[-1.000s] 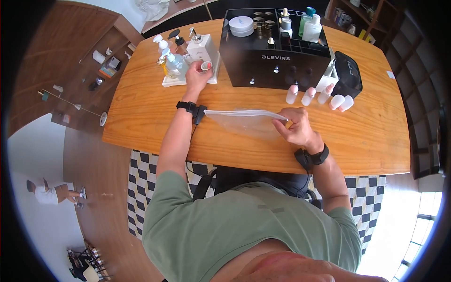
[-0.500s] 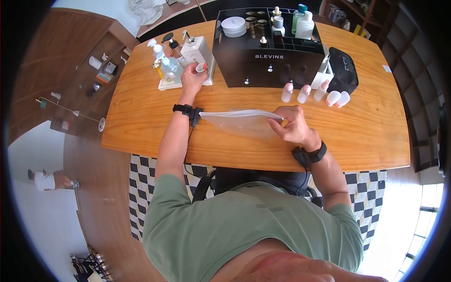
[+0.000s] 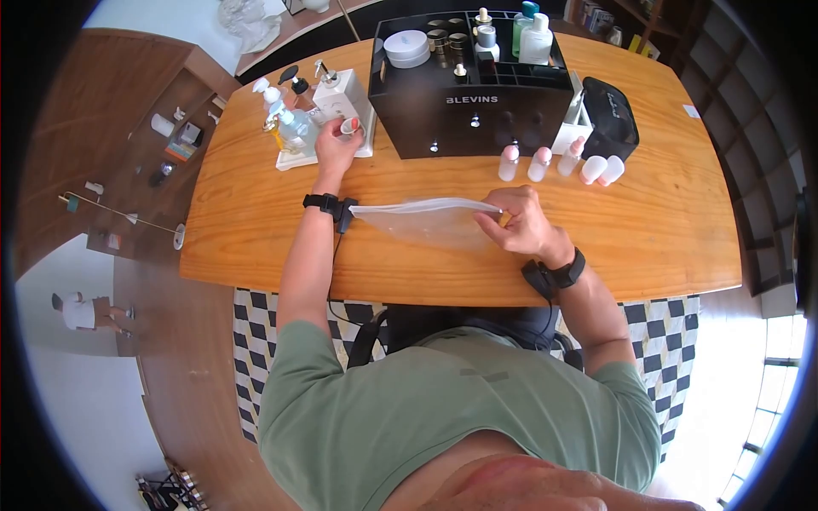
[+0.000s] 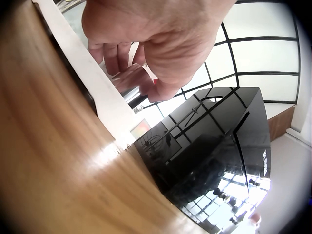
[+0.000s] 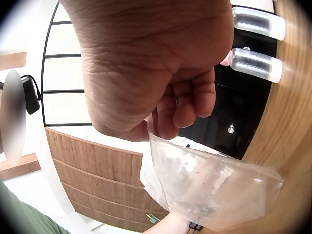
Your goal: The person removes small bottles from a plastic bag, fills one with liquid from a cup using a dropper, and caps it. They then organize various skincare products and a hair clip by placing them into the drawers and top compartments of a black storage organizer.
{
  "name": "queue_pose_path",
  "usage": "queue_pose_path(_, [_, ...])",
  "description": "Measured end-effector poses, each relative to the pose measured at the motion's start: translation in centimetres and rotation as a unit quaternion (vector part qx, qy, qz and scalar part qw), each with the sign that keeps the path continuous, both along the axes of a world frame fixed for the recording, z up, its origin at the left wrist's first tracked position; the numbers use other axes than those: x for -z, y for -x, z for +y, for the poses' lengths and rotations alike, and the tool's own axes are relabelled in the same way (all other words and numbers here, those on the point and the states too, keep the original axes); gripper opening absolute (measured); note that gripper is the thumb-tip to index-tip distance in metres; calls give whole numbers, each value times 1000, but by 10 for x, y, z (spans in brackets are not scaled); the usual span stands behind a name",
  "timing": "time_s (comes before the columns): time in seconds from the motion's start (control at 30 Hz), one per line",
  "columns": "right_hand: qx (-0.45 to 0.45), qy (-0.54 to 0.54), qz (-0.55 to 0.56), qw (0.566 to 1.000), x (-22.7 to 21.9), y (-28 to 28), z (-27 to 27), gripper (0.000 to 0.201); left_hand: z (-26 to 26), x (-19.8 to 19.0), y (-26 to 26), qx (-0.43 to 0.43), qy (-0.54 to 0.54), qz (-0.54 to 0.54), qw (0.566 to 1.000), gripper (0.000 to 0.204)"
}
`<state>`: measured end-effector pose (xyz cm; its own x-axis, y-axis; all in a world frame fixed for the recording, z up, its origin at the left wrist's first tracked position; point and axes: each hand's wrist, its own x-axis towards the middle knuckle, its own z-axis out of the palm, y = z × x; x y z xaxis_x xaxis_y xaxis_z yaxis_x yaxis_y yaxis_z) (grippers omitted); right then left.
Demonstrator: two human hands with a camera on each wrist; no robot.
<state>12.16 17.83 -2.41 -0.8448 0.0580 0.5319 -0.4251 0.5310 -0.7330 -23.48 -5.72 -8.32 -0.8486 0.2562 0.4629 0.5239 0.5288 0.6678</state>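
My left hand [image 3: 335, 149] is over the front of a white tray [image 3: 298, 162] that bears several pump bottles. Its fingers curl round a small translucent, pinkish container [image 4: 132, 79] with a shiny band, whose round pale end shows in the head view; I cannot tell its exact kind. My right hand [image 3: 521, 221] pinches the edge of a clear zip bag [image 3: 426, 223] between thumb and fingers. The bag stretches left over the table, its far end beside the left wrist's strap. In the right wrist view, the bag hangs from the fingertips.
A black cosmetics organizer [image 3: 473, 123] with jars and bottles on top stands behind the hands. Small pink-topped bottles [image 3: 538, 164] and two white-ended containers [image 3: 594, 169] are in front of its right side. A black pouch [image 3: 609, 119] lies beside it. A person [image 3: 85, 312] is at the far left.
The table and everything on it have shifted slightly left in the head view. Both hands keep their grips and places over the table. The person in the background has moved a little.
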Motion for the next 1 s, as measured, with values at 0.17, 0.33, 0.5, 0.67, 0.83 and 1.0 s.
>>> queue_pose_path(0.17, [-1, -45, -20, 999, 6, 1, 5, 11, -1, 10, 8, -2, -31, 46, 998, 53])
queue_pose_path(0.33, [1, -44, -17, 999, 10, 2, 6, 13, -3, 7, 8, 16, -12, 53, 998, 55])
queue_pose_path(0.5, [-3, -27, -2, 1000, 7, 1, 5, 14, -1, -4, -5, -9, -29, 87, 996, 51])
queue_pose_path(0.67, [14, -7, 11, 1000, 1, 1, 3, 13, -12, -21, -23, 8, -131, 128, 983, 37])
queue_pose_path(0.83, [35, 25, -1, 999, 3, 2, 3, 8, -28, -81, -96, 183, -220, -62, 956, 18])
queue_pose_path(1.0, [52, 44, 8, 998, 7, 3, 4, 5, -14, -131, -188, 377, 28, 202, 904, 22])
